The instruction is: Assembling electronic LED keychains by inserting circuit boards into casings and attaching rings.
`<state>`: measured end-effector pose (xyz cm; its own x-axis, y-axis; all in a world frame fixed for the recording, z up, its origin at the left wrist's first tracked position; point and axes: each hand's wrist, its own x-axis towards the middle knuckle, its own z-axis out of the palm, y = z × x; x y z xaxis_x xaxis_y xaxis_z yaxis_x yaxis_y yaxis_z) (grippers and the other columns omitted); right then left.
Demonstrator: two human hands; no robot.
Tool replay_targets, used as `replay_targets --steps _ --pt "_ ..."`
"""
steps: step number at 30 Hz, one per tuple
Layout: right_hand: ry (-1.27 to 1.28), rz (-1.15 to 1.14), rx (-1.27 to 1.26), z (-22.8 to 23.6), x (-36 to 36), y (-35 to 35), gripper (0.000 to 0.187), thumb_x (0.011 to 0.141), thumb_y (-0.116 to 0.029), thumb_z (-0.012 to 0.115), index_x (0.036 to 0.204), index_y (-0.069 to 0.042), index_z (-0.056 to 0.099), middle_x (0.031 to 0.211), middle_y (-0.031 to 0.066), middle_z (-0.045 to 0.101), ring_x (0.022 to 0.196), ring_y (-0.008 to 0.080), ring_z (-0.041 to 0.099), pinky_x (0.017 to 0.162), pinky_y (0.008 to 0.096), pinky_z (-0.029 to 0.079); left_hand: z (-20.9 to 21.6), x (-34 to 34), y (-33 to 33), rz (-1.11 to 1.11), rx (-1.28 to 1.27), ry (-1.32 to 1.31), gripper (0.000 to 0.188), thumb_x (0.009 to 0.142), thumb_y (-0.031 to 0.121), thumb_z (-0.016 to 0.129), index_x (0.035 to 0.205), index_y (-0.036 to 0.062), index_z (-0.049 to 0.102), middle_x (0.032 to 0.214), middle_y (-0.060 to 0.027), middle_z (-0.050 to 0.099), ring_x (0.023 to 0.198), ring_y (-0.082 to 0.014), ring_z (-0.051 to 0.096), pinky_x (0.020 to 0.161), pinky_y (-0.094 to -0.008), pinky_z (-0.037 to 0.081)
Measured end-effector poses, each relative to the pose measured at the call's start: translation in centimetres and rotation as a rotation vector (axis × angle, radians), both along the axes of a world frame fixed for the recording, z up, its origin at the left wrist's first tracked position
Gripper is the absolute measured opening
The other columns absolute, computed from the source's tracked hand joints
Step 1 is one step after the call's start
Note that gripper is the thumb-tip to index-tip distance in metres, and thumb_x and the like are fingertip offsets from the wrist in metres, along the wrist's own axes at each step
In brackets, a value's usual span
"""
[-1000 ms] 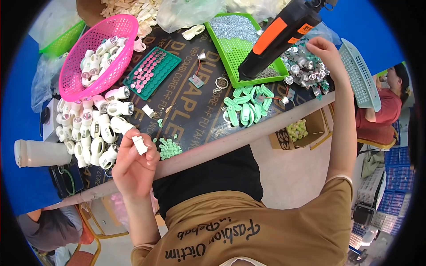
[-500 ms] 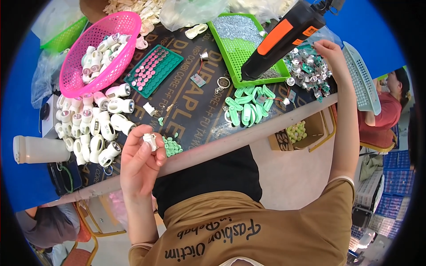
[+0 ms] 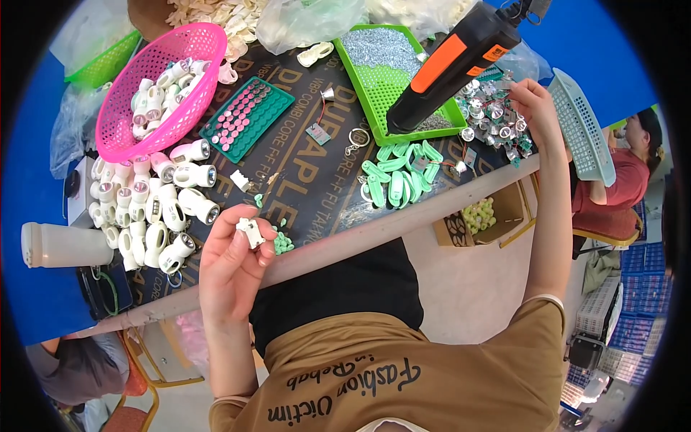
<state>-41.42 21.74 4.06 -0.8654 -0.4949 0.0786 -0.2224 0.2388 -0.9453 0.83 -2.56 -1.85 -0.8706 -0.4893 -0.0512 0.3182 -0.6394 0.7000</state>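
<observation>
Left hand [image 3: 232, 261]: fingers pinch a white plastic part [image 3: 250, 233] above the near table edge [image 3: 374, 232]. Right hand [image 3: 536, 108]: fingertips nearly together at the reflector pile [image 3: 497, 119]; hold cannot be told. Bare tabletop [image 3: 309, 173] separates them.

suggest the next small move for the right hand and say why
Probably lift one part free of the pile of silver cups and green boards: the right hand is at the pile's edge, though whether it grips a part is unclear, while the left hand holds a white plastic piece.
</observation>
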Motion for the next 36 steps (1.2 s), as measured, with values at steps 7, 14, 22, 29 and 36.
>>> replay_targets --steps 7,14,22,29,36 --pt "-0.305 0.037 -0.348 0.4 -0.9 0.0 0.017 0.082 -0.015 0.052 0.091 0.000 0.051 0.091 0.0153 0.062 0.072 0.0152 0.060 0.059 0.0216 0.048 0.1 -0.3 0.1 -0.002 -0.007 -0.020 0.025 0.089 0.013 0.046 0.111 0.0005 0.045 0.090 -0.0135 0.056 0.073 -0.0143 0.052 0.065 -0.0229 0.041" --pt "-0.394 -0.069 -0.260 1.0 -0.7 -0.3 0.024 0.084 -0.027 0.057 0.086 -0.004 0.049 0.076 0.0043 0.055 0.057 0.0067 0.045 0.050 0.0204 0.040 -0.2 -0.1 0.5 0.012 0.003 -0.053 0.023 0.089 0.012 0.045 0.110 0.0008 0.046 0.089 -0.0123 0.056 0.072 -0.0138 0.051 0.064 -0.0228 0.041" --pt "0.381 0.005 0.363 2.1 1.3 -1.6 0.027 0.084 -0.023 0.057 0.106 -0.009 0.053 0.078 -0.0004 0.055 0.061 0.0030 0.041 0.053 0.0172 0.032 0.0 -0.3 0.3 0.029 -0.032 -0.075 0.023 0.089 0.012 0.046 0.110 0.0009 0.046 0.089 -0.0117 0.056 0.072 -0.0135 0.051 0.065 -0.0226 0.040" --pt "0.224 0.136 0.090 3.1 -0.8 -1.0 0.025 0.085 -0.011 0.052 0.109 -0.006 0.055 0.085 0.0001 0.057 0.076 0.0064 0.051 0.071 0.0202 0.043 0.0 -0.2 0.1 0.022 -0.043 -0.079 0.024 0.089 0.011 0.047 0.110 0.0010 0.046 0.090 -0.0114 0.057 0.073 -0.0132 0.051 0.066 -0.0230 0.040" --pt "0.045 0.285 -0.176 4.4 -1.9 -0.3 0.027 0.084 -0.012 0.055 0.110 -0.005 0.055 0.101 0.0019 0.055 0.093 0.0095 0.051 0.082 0.0225 0.041 0.4 -0.5 0.3 0.031 -0.070 -0.130 0.023 0.088 0.011 0.047 0.109 0.0012 0.047 0.092 -0.0098 0.055 0.074 -0.0127 0.051 0.067 -0.0229 0.041"
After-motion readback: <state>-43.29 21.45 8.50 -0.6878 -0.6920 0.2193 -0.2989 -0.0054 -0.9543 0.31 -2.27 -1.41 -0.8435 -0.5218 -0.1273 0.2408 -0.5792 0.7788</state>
